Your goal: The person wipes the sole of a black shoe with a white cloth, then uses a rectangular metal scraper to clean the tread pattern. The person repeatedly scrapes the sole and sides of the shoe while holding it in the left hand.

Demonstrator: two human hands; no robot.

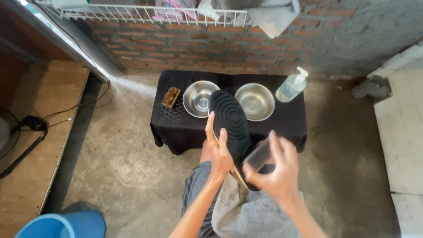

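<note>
A shoe [228,119] with a black ribbed sole faces up toward me, held over my lap. My left hand [218,150] grips its left edge, fingers along the sole. At the shoe's heel end is my right hand [275,169], blurred, closed around a small clear-looking block or brush [259,157]; I cannot tell exactly what it is. A grey cloth [251,211] lies across my knees under the shoe.
A low table under a black cloth [291,123] carries two steel bowls [197,98] [257,101], a brown scrubbing brush [171,97] and a clear pump bottle [291,86]. Behind is a brick wall with a white wire rack [132,14]. A blue bucket [61,224] stands at lower left.
</note>
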